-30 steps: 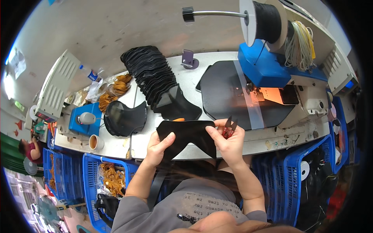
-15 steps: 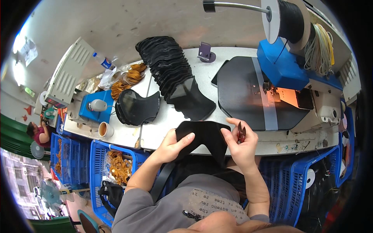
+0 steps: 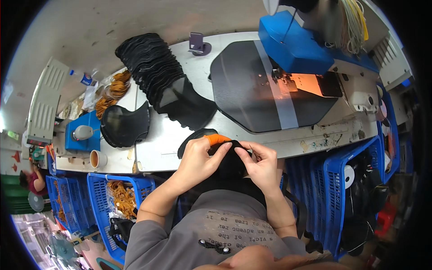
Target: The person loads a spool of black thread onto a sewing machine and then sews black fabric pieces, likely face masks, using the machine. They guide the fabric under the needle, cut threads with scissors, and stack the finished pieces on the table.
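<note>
Between my two hands, in front of the table edge, is a black fabric piece [image 3: 228, 164], partly bunched and partly hidden by the fingers. My left hand [image 3: 196, 157] pinches its upper edge, and an orange finger cover [image 3: 217, 139] shows on one finger. Close beside it, my right hand [image 3: 263, 167] pinches the same edge between thumb and fingers. Whether the right palm still holds the red snips cannot be seen. Beyond my hands lies a long overlapping row of black curved pieces [image 3: 155, 67], with a smaller black stack [image 3: 125, 127] to its left.
A blue sewing machine [image 3: 294, 45] with a lit needle area stands at the right on a black board [image 3: 243, 90]. A cup [image 3: 98, 159], a blue machine [image 3: 83, 135] and orange-brown strip bundles [image 3: 112, 92] are at left. Blue baskets [image 3: 333, 189] flank my lap.
My hands have drawn together at the fabric's upper edge, and the piece has been turned and bunched. The red snips no longer show. The whole view has shifted, moving the table leftward.
</note>
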{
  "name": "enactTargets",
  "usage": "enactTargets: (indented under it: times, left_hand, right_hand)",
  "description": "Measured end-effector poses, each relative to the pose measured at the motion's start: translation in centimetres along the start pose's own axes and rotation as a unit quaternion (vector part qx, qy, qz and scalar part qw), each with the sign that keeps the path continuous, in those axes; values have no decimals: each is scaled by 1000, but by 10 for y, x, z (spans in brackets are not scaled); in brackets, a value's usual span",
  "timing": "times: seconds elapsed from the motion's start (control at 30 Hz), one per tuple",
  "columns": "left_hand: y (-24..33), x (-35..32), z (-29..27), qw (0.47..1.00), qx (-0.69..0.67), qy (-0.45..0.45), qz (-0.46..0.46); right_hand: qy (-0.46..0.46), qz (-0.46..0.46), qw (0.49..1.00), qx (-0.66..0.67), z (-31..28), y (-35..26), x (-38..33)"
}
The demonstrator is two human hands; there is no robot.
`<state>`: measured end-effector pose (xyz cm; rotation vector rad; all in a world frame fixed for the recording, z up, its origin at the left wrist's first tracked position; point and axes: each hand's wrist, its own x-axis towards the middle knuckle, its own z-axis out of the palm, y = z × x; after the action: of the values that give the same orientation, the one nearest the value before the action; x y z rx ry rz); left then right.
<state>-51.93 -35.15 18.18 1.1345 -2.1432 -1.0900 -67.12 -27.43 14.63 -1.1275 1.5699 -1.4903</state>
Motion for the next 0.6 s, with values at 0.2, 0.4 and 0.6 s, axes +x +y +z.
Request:
enactTargets:
  times: [0.2,0.4,0.6]
  left_hand:
    - [10,16,9,998,33,-13,-59]
    - [0,29,17,997,-27,-32,-69]
    - [-7,31,23,993,-94,-25,-69]
  right_hand:
    - [57,27,998,9,-2,6,6]
    - [99,27,994,36,2,12,11]
    - [108,50,991,60,1,11,12]
